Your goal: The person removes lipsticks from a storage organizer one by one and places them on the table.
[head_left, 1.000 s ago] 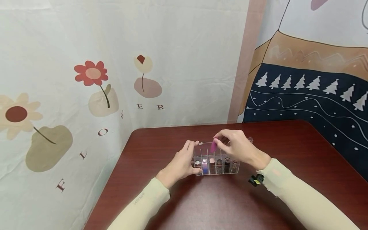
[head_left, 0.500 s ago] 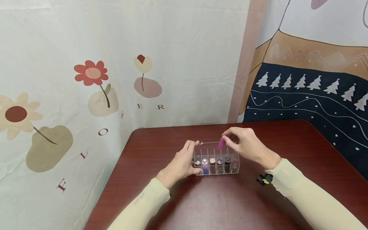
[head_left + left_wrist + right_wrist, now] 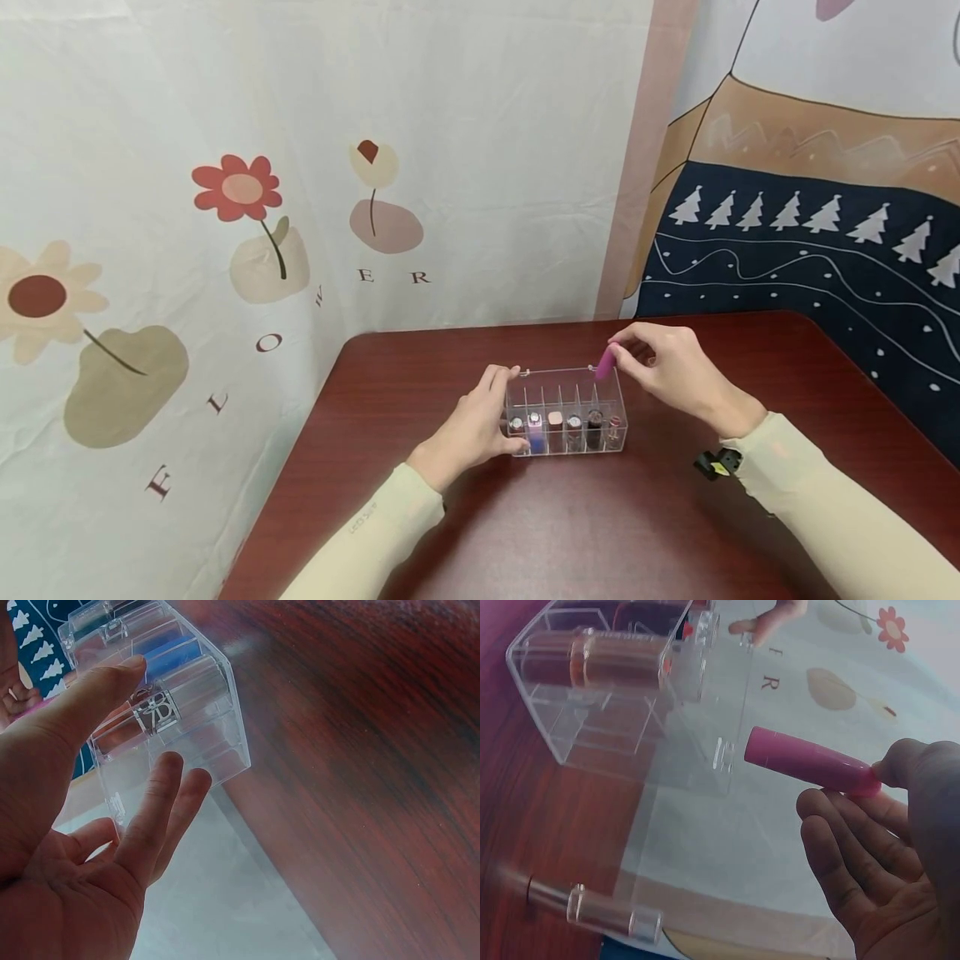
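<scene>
A clear divided case stands on the table, its front row holding several lipstick-like tubes, one of them blue and pink; its back compartments show no tubes. My left hand grips the case's left end, thumb at the front and fingers at the side and back. Above the back right corner, my right hand pinches a pink tube by its upper end, tilted. In the right wrist view the pink tube hangs apart from the case.
Another clear-capped tube lies on the table beyond the case in the right wrist view; my right hand hides it in the head view. The reddish-brown table meets a flower-print cloth behind and a dark tree-print cloth at right.
My right hand has moved right with the pink tube, from over the middle of the case to its back right corner. The left hand and case have stayed put.
</scene>
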A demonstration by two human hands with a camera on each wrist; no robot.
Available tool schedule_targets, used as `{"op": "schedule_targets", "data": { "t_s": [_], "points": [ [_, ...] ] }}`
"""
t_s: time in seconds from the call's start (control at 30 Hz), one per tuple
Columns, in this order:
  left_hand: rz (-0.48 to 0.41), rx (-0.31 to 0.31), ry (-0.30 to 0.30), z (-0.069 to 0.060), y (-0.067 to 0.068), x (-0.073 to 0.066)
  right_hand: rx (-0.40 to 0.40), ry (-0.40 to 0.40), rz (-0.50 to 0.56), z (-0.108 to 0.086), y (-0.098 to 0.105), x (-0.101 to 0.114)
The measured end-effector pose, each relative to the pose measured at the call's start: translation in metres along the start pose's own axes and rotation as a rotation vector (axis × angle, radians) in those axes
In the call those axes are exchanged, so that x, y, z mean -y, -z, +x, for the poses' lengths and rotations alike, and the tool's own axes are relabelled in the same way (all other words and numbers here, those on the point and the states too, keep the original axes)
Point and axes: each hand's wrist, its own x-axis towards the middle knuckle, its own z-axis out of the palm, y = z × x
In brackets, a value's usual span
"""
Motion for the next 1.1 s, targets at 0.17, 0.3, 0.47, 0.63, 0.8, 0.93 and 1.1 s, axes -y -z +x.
{"op": "schedule_targets", "data": {
  "t_s": [0.17,0.3,0.47,0.63,0.8,0.93,1.1],
  "points": [
    [0.009,-0.006,-0.004,0.000,0.000,0.000,-0.012,-0.014,-0.036,-0.003,0.008,-0.007],
    [0.013,-0.009,-0.008,0.000,0.000,0.000,-0.022,-0.028,-0.048,-0.006,0.014,-0.012],
    [0.023,-0.005,-0.002,0.000,0.000,0.000,-0.016,-0.065,-0.060,-0.008,0.022,-0.017],
    [0.028,-0.005,-0.002,0.001,-0.001,0.001,-0.031,-0.092,-0.068,-0.011,0.029,-0.025],
    [0.012,0.004,0.004,0.001,-0.001,0.001,-0.057,-0.115,-0.116,-0.014,0.036,-0.035],
    [0.000,0.011,0.011,0.000,-0.001,0.001,-0.067,-0.133,-0.151,-0.017,0.042,-0.043],
    [0.001,0.010,0.016,0.000,-0.001,0.001,-0.079,-0.154,-0.166,-0.020,0.049,-0.053]
  ]
}}
